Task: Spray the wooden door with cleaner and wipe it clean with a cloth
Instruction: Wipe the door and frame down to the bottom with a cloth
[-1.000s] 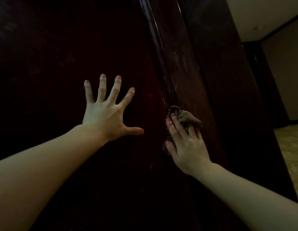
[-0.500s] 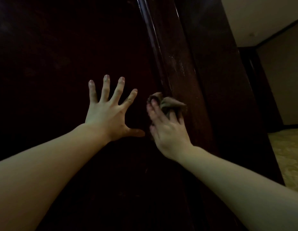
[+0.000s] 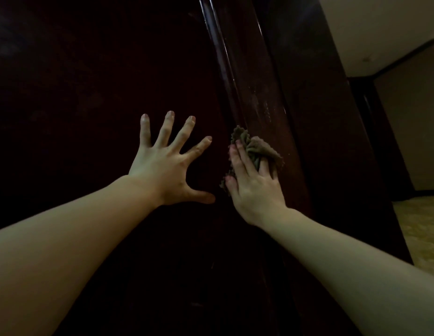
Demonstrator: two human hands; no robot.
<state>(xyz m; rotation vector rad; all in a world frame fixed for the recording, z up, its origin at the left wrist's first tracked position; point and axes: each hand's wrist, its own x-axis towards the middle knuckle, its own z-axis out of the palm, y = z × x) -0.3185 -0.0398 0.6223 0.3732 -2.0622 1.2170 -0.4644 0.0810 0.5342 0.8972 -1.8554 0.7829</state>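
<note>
- Wiping goes on in the head view: the right hand presses a bunched cloth against the door at its glossy raised edge; half a second ago hand and cloth sat further left, so the stroke has swung back right.
- Left hand: fingers spread flat on the dark panel, holding nothing, unmoved; it seems to brace.
- Right grip: fingers laid over the cloth, some tucked into its folds.
- Judgement: spraying looks done; faint streaks above the cloth suggest more wiping there; no sprayer in sight.
</note>
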